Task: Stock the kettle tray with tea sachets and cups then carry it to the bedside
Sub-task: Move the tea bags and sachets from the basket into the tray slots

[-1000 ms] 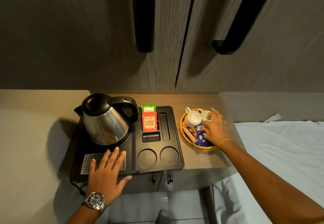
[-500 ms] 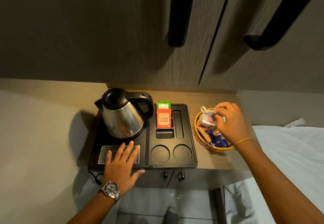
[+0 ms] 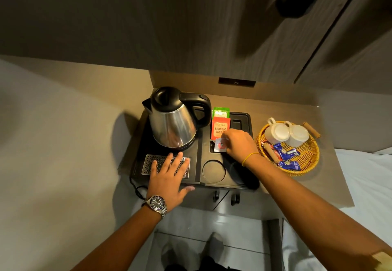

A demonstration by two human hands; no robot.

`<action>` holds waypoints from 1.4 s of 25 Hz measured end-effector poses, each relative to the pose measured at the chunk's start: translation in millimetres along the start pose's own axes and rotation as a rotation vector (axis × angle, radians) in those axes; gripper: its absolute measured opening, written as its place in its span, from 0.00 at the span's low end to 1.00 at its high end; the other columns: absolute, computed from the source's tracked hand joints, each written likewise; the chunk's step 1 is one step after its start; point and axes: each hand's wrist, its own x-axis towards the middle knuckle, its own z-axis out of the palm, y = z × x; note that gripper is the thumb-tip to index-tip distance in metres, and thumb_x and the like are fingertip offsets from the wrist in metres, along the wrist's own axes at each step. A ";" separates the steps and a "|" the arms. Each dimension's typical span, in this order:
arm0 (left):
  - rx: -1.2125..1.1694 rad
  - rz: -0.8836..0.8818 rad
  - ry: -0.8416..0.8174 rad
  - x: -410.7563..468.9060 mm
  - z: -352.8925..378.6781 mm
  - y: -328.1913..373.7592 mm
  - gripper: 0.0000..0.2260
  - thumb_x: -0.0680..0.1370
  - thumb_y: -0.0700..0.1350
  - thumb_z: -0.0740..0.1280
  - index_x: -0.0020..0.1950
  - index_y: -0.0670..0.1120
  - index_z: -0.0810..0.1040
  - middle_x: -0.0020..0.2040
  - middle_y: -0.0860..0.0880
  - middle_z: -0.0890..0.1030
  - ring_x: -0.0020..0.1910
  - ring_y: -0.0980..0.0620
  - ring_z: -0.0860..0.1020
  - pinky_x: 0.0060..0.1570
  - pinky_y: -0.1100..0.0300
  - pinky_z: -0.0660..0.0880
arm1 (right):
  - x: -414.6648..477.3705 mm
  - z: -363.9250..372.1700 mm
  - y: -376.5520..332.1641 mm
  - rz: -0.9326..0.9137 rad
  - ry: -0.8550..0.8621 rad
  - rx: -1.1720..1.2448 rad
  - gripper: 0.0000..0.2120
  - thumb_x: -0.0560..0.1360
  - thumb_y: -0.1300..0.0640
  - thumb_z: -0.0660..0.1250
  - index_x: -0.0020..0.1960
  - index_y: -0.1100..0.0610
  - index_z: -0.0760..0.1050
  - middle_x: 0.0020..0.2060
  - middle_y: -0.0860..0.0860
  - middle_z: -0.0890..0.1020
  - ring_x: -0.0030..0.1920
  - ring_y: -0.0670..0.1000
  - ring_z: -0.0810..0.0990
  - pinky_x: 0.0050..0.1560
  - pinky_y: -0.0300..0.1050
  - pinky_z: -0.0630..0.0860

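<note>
A black kettle tray (image 3: 201, 186) sits on a small wooden table, with a steel kettle (image 3: 172, 120) on its left half. Red (image 3: 219, 127) and green (image 3: 220, 113) tea sachets stand in the tray's back slot. My right hand (image 3: 238, 143) holds a small white sachet with a red mark (image 3: 220, 146) over the tray's small square compartment. My left hand (image 3: 168, 174) lies flat with fingers spread on the tray's metal drip grille. Two white cups (image 3: 286, 134) lie upside down in a woven basket (image 3: 308, 165) to the right of the tray.
The basket also holds blue sachets (image 3: 285, 154) and brown stick packets. Two round cup recesses (image 3: 213, 170) sit at the tray's front. Dark cabinet doors with black handles (image 3: 297, 5) hang above. A white bed (image 3: 364, 186) lies to the right; the kettle cord (image 3: 137, 190) hangs front left.
My right hand picked a small white sachet out of the basket and carried it left over the tray. My left hand stayed on the grille. The view shifted left.
</note>
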 end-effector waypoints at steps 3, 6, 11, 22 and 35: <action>0.007 0.007 0.007 0.3 2.5 -0.7 0.40 0.74 0.75 0.55 0.82 0.57 0.58 0.83 0.50 0.60 0.81 0.43 0.61 0.72 0.29 0.63 | 0.8 9.4 -0.1 -0.017 -0.013 0.011 0.15 0.75 0.54 0.76 0.60 0.55 0.81 0.59 0.56 0.85 0.59 0.60 0.84 0.60 0.55 0.81; 0.002 0.008 0.015 0.9 4.6 -0.5 0.40 0.74 0.75 0.54 0.82 0.57 0.58 0.83 0.50 0.59 0.81 0.44 0.60 0.72 0.29 0.62 | 0.8 13.8 1.3 -0.021 -0.059 0.048 0.15 0.75 0.56 0.75 0.60 0.55 0.80 0.59 0.57 0.85 0.59 0.61 0.84 0.61 0.55 0.81; 0.000 0.008 0.026 0.5 6.7 0.1 0.41 0.73 0.75 0.55 0.82 0.57 0.58 0.83 0.50 0.60 0.81 0.44 0.61 0.72 0.29 0.63 | -3.1 18.3 5.2 -0.034 -0.052 0.084 0.16 0.76 0.56 0.74 0.63 0.56 0.78 0.62 0.57 0.82 0.63 0.60 0.80 0.63 0.54 0.80; -0.017 0.012 0.035 -0.1 7.1 -1.6 0.41 0.72 0.75 0.58 0.81 0.56 0.62 0.82 0.50 0.64 0.79 0.43 0.65 0.70 0.31 0.66 | -39.8 -54.9 107.3 0.248 0.228 0.121 0.09 0.80 0.58 0.65 0.52 0.56 0.85 0.50 0.57 0.87 0.52 0.59 0.84 0.54 0.53 0.80; 0.002 0.041 0.071 3.3 14.3 -3.9 0.41 0.73 0.75 0.57 0.81 0.56 0.61 0.82 0.50 0.63 0.79 0.43 0.65 0.68 0.29 0.65 | -72.7 -1.5 136.0 0.774 0.183 0.125 0.16 0.76 0.52 0.74 0.59 0.61 0.81 0.59 0.63 0.82 0.60 0.65 0.81 0.61 0.56 0.78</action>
